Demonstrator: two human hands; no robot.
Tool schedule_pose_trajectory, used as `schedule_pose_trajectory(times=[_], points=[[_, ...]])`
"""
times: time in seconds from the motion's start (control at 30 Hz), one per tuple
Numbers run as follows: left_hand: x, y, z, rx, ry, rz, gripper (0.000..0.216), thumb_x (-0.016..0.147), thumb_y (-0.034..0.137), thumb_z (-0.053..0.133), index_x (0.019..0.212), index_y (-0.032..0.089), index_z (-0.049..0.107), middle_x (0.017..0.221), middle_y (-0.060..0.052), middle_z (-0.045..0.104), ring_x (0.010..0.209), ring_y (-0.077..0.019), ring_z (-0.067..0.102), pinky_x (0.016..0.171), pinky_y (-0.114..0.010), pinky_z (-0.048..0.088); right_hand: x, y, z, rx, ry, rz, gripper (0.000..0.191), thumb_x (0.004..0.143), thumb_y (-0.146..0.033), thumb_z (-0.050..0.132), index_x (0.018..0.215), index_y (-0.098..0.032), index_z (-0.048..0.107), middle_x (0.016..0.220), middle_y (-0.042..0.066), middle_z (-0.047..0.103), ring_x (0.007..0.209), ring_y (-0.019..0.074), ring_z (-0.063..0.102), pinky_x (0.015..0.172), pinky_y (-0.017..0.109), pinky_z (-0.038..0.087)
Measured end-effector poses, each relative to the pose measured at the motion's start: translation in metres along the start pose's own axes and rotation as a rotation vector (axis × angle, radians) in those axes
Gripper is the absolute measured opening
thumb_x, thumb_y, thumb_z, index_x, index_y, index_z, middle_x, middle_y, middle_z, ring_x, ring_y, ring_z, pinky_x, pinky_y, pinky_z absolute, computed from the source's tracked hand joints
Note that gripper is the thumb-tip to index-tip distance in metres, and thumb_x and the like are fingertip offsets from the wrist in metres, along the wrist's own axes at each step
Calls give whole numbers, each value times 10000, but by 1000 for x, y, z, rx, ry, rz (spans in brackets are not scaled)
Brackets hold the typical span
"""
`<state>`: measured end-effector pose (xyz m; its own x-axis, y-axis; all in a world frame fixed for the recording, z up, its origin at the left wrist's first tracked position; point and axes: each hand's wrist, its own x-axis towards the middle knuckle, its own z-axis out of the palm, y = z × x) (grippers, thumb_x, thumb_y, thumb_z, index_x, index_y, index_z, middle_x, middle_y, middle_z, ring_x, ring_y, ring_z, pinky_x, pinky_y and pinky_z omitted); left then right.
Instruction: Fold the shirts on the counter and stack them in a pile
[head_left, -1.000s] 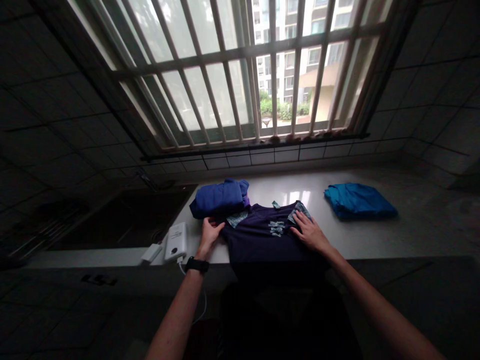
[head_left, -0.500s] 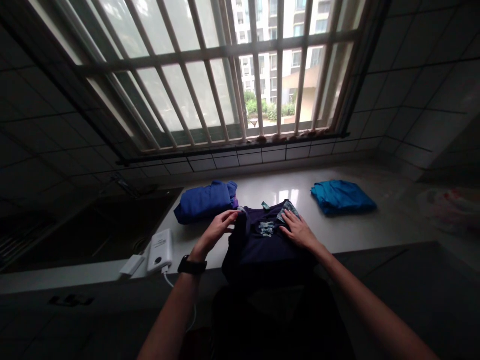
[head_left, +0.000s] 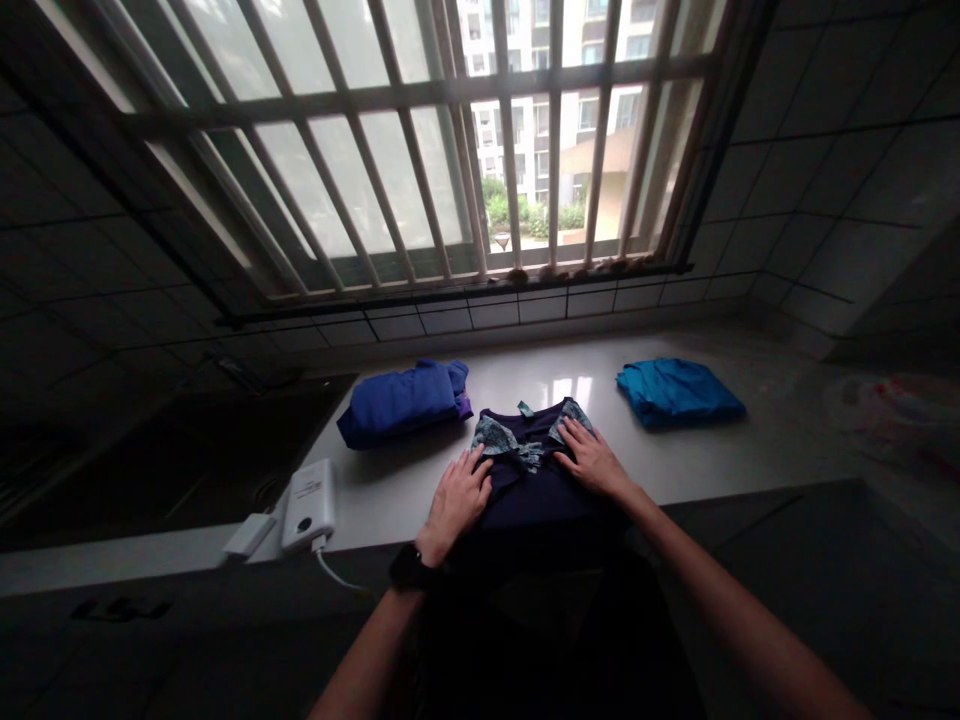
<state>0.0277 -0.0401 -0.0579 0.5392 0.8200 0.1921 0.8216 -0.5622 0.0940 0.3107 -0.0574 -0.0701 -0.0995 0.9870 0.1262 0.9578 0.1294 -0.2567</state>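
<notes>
A dark navy shirt with teal patterned trim lies folded at the counter's front edge, its lower part hanging out of sight in shadow. My left hand rests flat on the shirt's left edge, fingers apart. My right hand lies on the shirt's right side, touching the trim, and grips nothing. Beyond the shirt, to the left, sits a folded blue garment showing a purple edge. A folded teal garment lies to the right.
A white power bank with a white cable and a small white adapter lies near the counter edge, left of my left hand. A dark sink is set in the white counter. A barred window stands behind.
My left hand has dropped from holding the shirt's raised left side to lying flat on it. That side is now folded inward, with its patterned trim near the collar. The view has shifted slightly.
</notes>
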Motion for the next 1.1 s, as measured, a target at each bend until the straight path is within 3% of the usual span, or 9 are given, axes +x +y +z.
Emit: schedule_pose_trajectory(times=[0.13, 0.27, 0.37, 0.43, 0.5, 0.63, 0.83, 0.97, 1.1], points=[[15, -8, -17, -128, -31, 12, 276, 972, 269, 474, 1106, 210, 708, 1410, -130, 620, 1303, -270, 592, 1122, -421, 453, -2, -8, -6, -41, -18, -2, 647, 1031, -468, 384, 1568, -107, 387, 1671, 149, 266, 1552, 282, 240, 1252, 491, 211], [50, -14, -36, -201, 34, -310, 190, 924, 320, 540, 1004, 178, 638, 1095, -137, 694, 957, -239, 700, 867, -337, 548, 14, 1, -36, 54, -117, -9, 455, 1014, -402, 474, 1390, -182, 606, 1550, 134, 505, 1460, 274, 420, 1200, 434, 303], [76, -17, -42, -324, -118, -457, 332, 731, 329, 747, 986, 169, 607, 928, -87, 712, 858, -239, 707, 732, -290, 544, 34, 14, -60, 124, -123, 212, 354, 952, -305, 581, 1249, -138, 677, 1328, 179, 675, 1270, 276, 599, 1040, 352, 452], [90, -17, -44, -439, -256, -460, 261, 664, 258, 769, 852, 167, 612, 710, -33, 688, 700, -219, 703, 628, -262, 528, 44, 18, -65, 143, -129, 321, 353, 843, -263, 709, 1153, -95, 706, 1127, 178, 748, 1062, 271, 695, 869, 298, 519], [103, -17, -47, -495, -287, -425, 134, 664, 182, 717, 704, 171, 590, 542, 5, 618, 576, -197, 671, 567, -249, 509, 50, 17, -65, 187, -158, 358, 279, 733, -205, 782, 992, -108, 742, 884, 99, 771, 826, 219, 723, 710, 239, 517], [138, -15, -68, -508, -117, -332, 87, 684, 121, 631, 643, 174, 575, 578, -4, 635, 643, -185, 676, 641, -251, 520, 74, 11, -79, 250, -57, 373, 104, 728, -127, 693, 817, -122, 746, 715, 64, 737, 712, 195, 706, 661, 227, 500], [193, -19, -135, -533, 310, -241, 95, 858, 228, 565, 927, 170, 594, 1049, -106, 704, 989, -196, 669, 879, -297, 521, 133, 4, -157, 321, 377, 271, 294, 877, -221, 558, 1138, -120, 649, 1173, 149, 703, 1063, 229, 650, 897, 288, 493], [151, -28, -147, -773, 537, -24, 252, 866, 384, 627, 1021, 192, 575, 1028, -75, 703, 937, -188, 686, 833, -296, 556, 99, 0, -162, 519, 651, -36, 186, 894, -275, 560, 1047, -170, 577, 1079, 115, 674, 982, 224, 645, 867, 316, 507], [52, -35, -94, -763, 413, 84, 190, 837, 336, 624, 988, 224, 597, 1114, -65, 713, 1072, -219, 680, 953, -364, 550, -2, 11, -97, 491, 551, -202, 158, 819, -146, 542, 957, -222, 537, 1180, 124, 639, 1135, 258, 612, 965, 357, 487]])
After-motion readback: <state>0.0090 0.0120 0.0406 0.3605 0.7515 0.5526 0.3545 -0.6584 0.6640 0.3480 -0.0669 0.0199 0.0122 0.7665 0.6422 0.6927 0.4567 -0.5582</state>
